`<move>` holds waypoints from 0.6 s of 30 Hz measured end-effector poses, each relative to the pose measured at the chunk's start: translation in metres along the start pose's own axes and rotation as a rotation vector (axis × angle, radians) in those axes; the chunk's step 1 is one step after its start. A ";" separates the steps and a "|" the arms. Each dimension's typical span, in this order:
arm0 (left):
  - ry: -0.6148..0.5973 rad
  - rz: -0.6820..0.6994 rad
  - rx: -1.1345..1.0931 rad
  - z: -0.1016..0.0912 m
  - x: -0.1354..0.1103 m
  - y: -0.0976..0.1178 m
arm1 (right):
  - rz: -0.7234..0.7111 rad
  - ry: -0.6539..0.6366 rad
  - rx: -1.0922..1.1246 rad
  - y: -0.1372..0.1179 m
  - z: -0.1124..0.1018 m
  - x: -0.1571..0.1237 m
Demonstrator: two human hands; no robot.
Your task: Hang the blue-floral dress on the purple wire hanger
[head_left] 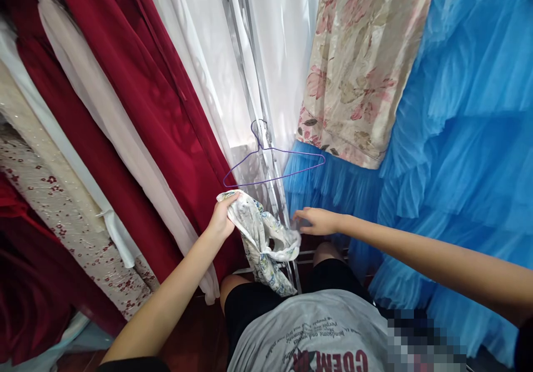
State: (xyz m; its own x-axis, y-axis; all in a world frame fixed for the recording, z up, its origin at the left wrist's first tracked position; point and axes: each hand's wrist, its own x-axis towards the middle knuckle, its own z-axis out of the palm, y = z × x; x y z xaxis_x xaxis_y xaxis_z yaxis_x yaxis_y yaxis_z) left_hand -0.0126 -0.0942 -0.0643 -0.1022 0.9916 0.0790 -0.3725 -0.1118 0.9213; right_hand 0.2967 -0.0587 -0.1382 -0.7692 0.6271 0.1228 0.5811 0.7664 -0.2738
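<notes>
My left hand (pixel 224 216) is closed on the upper left edge of a white floral garment (pixel 255 233), which hangs down over my lap with a bunched opening at its right end. My right hand (pixel 318 221) is just off that right end, its fingers apart and nothing seen between them; the fingertips are slightly blurred. Right above the cloth is a purple wire hanger (pixel 275 182), bare, its hook by a metal pole. Whether the hook rests on the pole I cannot tell.
Dark red dresses (pixel 137 100) and pale ones hang on the left. On the right hang a pink-flowered cloth (pixel 353 78) and a blue layered tulle dress (pixel 470 155). Metal poles (pixel 245 50) run down the middle before white fabric (pixel 278 22).
</notes>
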 end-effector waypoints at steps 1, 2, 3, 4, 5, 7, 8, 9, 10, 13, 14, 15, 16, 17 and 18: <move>0.021 -0.007 -0.026 0.001 -0.001 0.002 | -0.060 0.057 0.011 -0.010 -0.006 0.007; 0.049 -0.010 -0.048 0.000 0.000 0.003 | -0.119 0.119 0.007 -0.019 -0.014 0.014; 0.084 -0.008 -0.061 -0.003 0.002 0.004 | -0.169 0.181 -0.013 -0.028 -0.024 0.022; 0.125 -0.004 -0.060 -0.007 0.004 0.005 | -0.207 0.239 -0.040 -0.034 -0.035 0.030; 0.167 0.001 -0.047 -0.013 0.008 0.007 | -0.226 0.293 -0.070 -0.039 -0.046 0.038; 0.240 0.007 -0.003 -0.027 0.016 0.009 | -0.193 0.385 -0.125 -0.041 -0.068 0.055; 0.265 0.004 0.020 -0.033 0.020 0.011 | -0.134 0.414 -0.151 -0.038 -0.076 0.063; 0.280 0.000 0.040 -0.040 0.024 0.013 | -0.053 0.429 -0.172 -0.033 -0.083 0.070; 0.286 -0.002 0.055 -0.045 0.029 0.015 | 0.038 0.430 -0.188 -0.026 -0.087 0.076; 0.287 0.002 0.084 -0.056 0.044 0.023 | 0.240 0.395 -0.202 -0.006 -0.085 0.089; 0.284 0.013 0.091 -0.058 0.049 0.026 | 0.262 0.386 -0.201 -0.001 -0.081 0.090; 0.277 0.025 0.092 -0.059 0.055 0.029 | 0.264 0.384 -0.201 0.002 -0.077 0.091; 0.264 0.034 0.084 -0.060 0.062 0.033 | 0.260 0.387 -0.203 0.004 -0.073 0.090; 0.246 0.040 0.067 -0.061 0.068 0.037 | 0.251 0.394 -0.206 0.005 -0.069 0.089; 0.223 0.038 0.045 -0.063 0.074 0.042 | 0.240 0.405 -0.209 0.004 -0.065 0.088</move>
State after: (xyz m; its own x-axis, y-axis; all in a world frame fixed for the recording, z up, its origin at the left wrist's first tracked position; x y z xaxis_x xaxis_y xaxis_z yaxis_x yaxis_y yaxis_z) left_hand -0.0935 -0.0300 -0.0436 -0.3190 0.9472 0.0327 -0.3238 -0.1413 0.9355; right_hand 0.2490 0.0084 -0.0664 -0.4670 0.7605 0.4513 0.8012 0.5798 -0.1479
